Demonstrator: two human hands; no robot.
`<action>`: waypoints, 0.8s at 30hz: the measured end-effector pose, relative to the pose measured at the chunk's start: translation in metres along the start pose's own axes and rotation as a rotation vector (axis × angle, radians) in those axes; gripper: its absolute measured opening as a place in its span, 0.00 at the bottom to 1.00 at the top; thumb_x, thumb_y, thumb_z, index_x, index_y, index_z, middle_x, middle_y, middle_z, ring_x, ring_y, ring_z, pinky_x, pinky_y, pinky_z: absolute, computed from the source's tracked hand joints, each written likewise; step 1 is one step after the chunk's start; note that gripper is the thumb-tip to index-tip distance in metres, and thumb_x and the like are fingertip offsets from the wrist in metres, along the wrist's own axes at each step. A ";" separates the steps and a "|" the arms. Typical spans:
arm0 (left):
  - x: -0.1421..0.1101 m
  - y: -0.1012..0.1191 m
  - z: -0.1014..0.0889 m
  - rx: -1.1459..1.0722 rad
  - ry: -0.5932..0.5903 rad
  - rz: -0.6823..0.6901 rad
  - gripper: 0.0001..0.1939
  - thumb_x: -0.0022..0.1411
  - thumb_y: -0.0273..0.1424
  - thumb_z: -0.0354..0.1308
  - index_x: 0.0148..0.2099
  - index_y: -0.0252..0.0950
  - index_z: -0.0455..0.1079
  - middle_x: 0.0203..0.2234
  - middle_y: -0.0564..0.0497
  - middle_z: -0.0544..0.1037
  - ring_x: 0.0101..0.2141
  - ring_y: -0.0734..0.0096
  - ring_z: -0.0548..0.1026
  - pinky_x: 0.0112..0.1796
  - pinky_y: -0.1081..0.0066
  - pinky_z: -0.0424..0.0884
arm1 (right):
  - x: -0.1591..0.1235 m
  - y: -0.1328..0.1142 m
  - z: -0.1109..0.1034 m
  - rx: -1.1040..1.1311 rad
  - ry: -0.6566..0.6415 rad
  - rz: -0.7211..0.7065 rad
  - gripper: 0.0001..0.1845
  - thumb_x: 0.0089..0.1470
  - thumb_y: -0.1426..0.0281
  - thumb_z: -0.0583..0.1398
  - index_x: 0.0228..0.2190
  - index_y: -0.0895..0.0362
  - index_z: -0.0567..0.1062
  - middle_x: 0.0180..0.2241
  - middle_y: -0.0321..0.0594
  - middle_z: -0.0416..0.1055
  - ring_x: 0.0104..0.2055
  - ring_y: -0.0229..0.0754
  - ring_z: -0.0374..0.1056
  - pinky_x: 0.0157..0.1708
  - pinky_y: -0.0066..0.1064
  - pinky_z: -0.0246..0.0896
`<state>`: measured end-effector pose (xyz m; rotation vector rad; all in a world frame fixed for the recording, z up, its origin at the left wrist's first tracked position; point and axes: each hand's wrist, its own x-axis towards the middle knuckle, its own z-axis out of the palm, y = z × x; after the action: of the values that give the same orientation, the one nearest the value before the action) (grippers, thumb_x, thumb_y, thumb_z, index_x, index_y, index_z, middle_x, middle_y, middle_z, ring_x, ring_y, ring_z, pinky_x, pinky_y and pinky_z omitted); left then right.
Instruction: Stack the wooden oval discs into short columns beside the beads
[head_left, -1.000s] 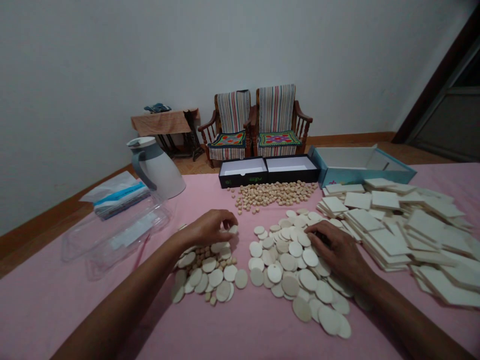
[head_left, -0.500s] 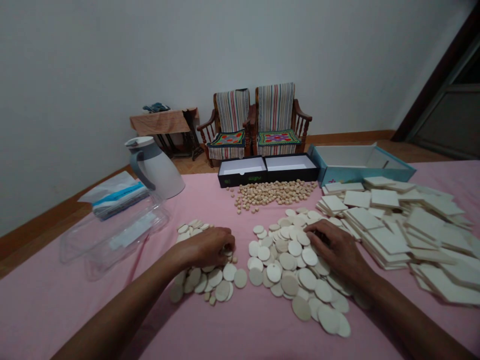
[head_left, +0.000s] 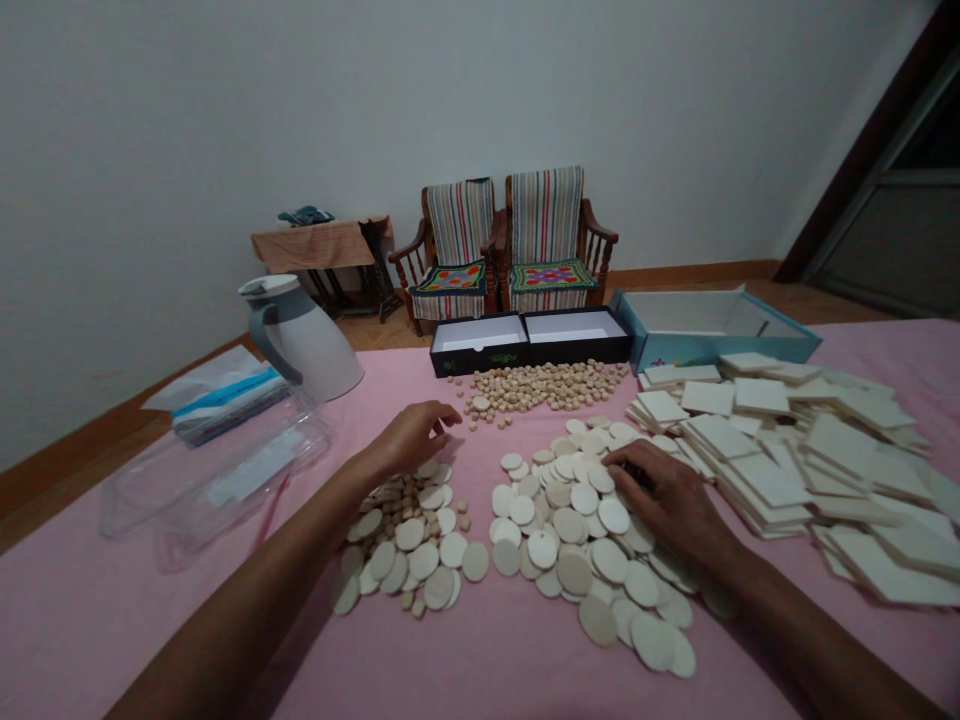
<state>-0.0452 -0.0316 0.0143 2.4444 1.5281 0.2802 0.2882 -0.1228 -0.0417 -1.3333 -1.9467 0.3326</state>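
My left hand point(head_left: 420, 435) hovers over the far edge of the left heap, its fingers apart and nothing visible in them. Below it, pale round wooden discs point(head_left: 424, 560) lie mixed with small wooden beads point(head_left: 411, 500). My right hand point(head_left: 664, 495) rests at the right side of a larger heap of wooden discs point(head_left: 574, 525). Its fingers are loosely bent, with a gap between thumb and forefinger, and they touch the discs without visibly holding one. Beyond the hands is a spread of small round beads point(head_left: 551, 385), with one pale disc point(head_left: 480, 404) on its left part.
Square wooden tiles point(head_left: 765, 470) are piled at the right, before a blue box point(head_left: 720, 345). A black two-part tray point(head_left: 480, 358) stands behind the beads. At left are a grey-and-white jug point(head_left: 319, 345), a tissue pack point(head_left: 225, 395) and clear plastic trays point(head_left: 232, 490) on the pink cloth point(head_left: 495, 660).
My left hand has lifted off the left heap and moved forward, its fingers spreading and uncovering mixed beads. A pale disc now lies at the bead spread's left. My right hand has hardly moved.
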 end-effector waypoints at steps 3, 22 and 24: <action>-0.014 0.001 0.000 0.107 -0.237 0.065 0.14 0.53 0.26 0.55 0.42 0.36 0.75 0.36 0.47 0.79 0.36 0.67 0.75 0.36 0.73 0.69 | 0.000 0.000 0.000 -0.005 0.001 0.008 0.09 0.58 0.69 0.53 0.34 0.55 0.73 0.34 0.40 0.72 0.36 0.42 0.67 0.35 0.32 0.61; -0.030 0.007 0.000 0.157 -0.150 -0.014 0.10 0.55 0.28 0.55 0.39 0.34 0.74 0.33 0.45 0.77 0.33 0.67 0.74 0.34 0.72 0.67 | 0.000 0.000 0.001 0.002 0.008 0.007 0.09 0.58 0.69 0.53 0.34 0.55 0.73 0.35 0.41 0.72 0.37 0.43 0.68 0.36 0.33 0.62; -0.033 0.021 -0.004 -0.081 -0.169 0.080 0.14 0.55 0.29 0.56 0.46 0.35 0.72 0.38 0.47 0.77 0.35 0.69 0.74 0.34 0.74 0.68 | 0.000 0.000 0.000 -0.002 0.007 0.012 0.08 0.58 0.69 0.53 0.34 0.55 0.73 0.34 0.41 0.72 0.36 0.43 0.68 0.36 0.33 0.62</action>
<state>-0.0431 -0.0696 0.0232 2.4026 1.3258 0.1429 0.2878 -0.1227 -0.0419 -1.3461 -1.9340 0.3313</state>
